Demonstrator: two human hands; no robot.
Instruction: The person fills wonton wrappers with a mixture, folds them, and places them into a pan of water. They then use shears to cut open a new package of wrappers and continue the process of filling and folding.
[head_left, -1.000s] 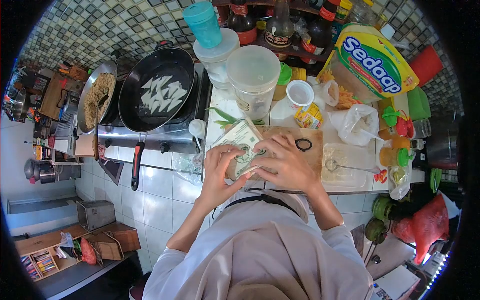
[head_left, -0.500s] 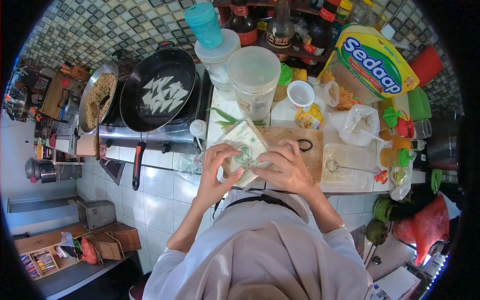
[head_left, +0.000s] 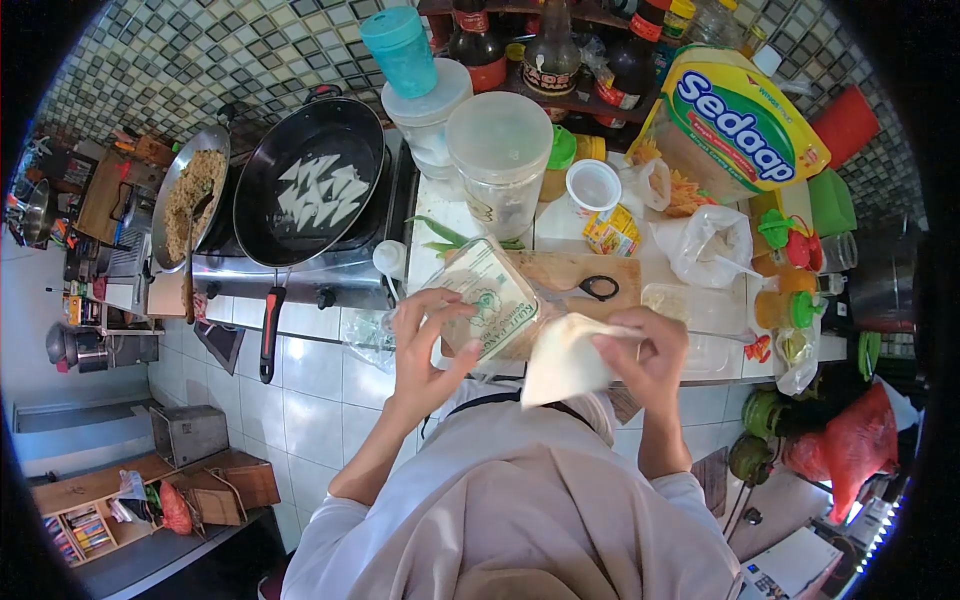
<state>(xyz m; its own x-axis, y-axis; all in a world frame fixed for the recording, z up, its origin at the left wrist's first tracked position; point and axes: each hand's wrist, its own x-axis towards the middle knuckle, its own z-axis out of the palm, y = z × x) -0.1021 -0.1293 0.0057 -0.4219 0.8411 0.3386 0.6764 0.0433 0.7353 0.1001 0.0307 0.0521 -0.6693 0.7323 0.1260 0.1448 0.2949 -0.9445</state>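
My left hand holds a clear plastic packet with green print, its fingers closed around the near left side and the packet tilted over the cutting board. Pinched between the thumb and fingers of my right hand is a pale, square dough wrapper or thin stack of wrappers, slightly blurred and hanging toward my body. Scissors with black handles lie on the board just beyond the wrappers. Green leaves stick out behind the packet.
On the stove at left sit a black frying pan with white pieces in it and a pan of brown crumbly food. Tall lidded tubs stand behind the board. A clear tray and white plastic bag are at right.
My right hand has moved right, away from the packet, and now carries the pale wrappers. The scissors on the board have come into fuller view.
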